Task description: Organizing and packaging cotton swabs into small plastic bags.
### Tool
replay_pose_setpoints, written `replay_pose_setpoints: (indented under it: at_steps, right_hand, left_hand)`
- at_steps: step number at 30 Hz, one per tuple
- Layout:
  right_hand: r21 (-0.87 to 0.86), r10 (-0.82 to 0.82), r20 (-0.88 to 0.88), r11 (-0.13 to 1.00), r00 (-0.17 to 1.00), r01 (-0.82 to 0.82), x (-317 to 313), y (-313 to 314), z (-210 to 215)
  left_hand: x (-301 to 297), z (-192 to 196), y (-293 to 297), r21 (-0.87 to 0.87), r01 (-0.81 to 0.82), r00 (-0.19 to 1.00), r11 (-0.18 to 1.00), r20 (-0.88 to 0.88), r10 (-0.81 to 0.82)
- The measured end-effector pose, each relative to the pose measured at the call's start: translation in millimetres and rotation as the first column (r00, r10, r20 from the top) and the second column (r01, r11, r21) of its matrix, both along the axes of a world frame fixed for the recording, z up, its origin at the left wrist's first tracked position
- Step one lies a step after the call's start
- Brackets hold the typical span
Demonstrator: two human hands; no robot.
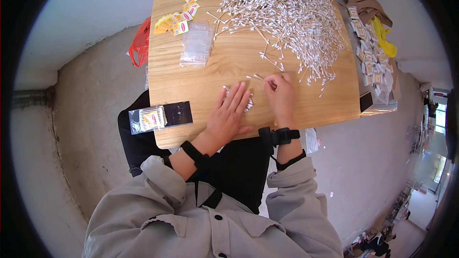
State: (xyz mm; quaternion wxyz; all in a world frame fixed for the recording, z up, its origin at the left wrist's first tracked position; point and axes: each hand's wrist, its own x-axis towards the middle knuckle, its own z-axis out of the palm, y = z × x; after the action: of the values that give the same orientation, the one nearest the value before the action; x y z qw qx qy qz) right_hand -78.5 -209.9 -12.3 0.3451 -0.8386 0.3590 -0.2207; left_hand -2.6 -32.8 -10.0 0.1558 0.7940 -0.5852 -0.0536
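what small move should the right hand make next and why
Probably bring the few swabs at the right hand over to the bunch under the left hand. The right hand's fingers are bent in close at the ends of those swabs, though the grip itself is hard to make out, and the left hand lies flat over the bunch nearby.

1 wide fisheye head view, looking steeply down
From above the grey buttoned cloth shirt [201, 229], it faces forward across the pale-brown wooden table [315, 107] at close range, with the bare left hand [228, 114] and bare right hand [281, 96] near mid-picture.
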Motion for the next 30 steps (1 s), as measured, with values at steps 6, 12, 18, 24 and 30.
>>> replay_pose_setpoints:
  at_steps: [6, 12, 18, 24, 30]
  right_hand:
    - [0.085, 0.136, 0.035, 0.987, 0.99, -0.139, -0.3, 17.8, -2.6]
    - [0.208, 0.036, 0.115, 0.976, 0.993, -0.059, 2.6, 9.5, -12.4]
    - [0.088, -0.178, 0.26, 0.983, 0.949, 0.16, 19.2, 1.5, -17.0]
    - [0.051, 0.178, 0.045, 0.982, 0.983, -0.18, 26.1, 14.1, -1.6]
    - [0.164, 0.249, 0.164, 0.947, 0.955, -0.275, 12.4, 17.2, -10.0]
  left_hand:
    - [12.8, -7.1, -12.7, -0.032, 0.011, 1.0, 0.999, 0.013, -0.01]
    - [3.2, -0.6, 2.4, -0.008, 0.008, 1.0, 1.0, 0.013, -0.008]
    - [-5.6, 8.5, 12.9, 0.031, 0.003, 1.0, 1.0, -0.031, -0.002]
    - [-2.6, 2.2, 12.7, -0.007, -0.005, 0.998, 1.0, -0.061, 0.005]
    - [-1.0, 9.9, 34.5, 0.07, 0.096, 0.994, 0.993, -0.068, -0.091]
